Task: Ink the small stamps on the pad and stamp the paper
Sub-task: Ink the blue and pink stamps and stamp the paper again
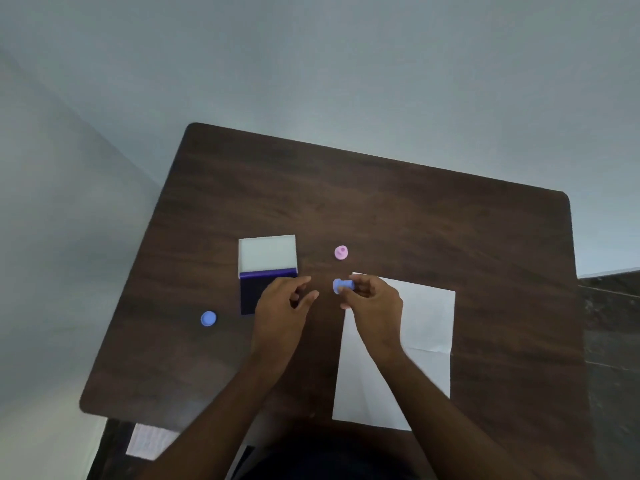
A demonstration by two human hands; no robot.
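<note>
A small blue stamp (341, 285) lies sideways in the fingertips of my right hand (372, 303), just off the top left corner of the white paper (426, 327). My left hand (284, 306) hovers beside it with fingers apart and nothing in them, partly covering the open ink pad (249, 296), whose white lid (267, 253) stands raised behind the dark blue pad. A pink stamp (341, 252) stands upright on the table beyond my right hand. A round blue cap (208, 319) lies left of the pad.
The dark wooden table (381, 209) has its far edge near a pale wall and its left edge over a pale floor. Some white paper (149, 441) shows below the table's near left edge.
</note>
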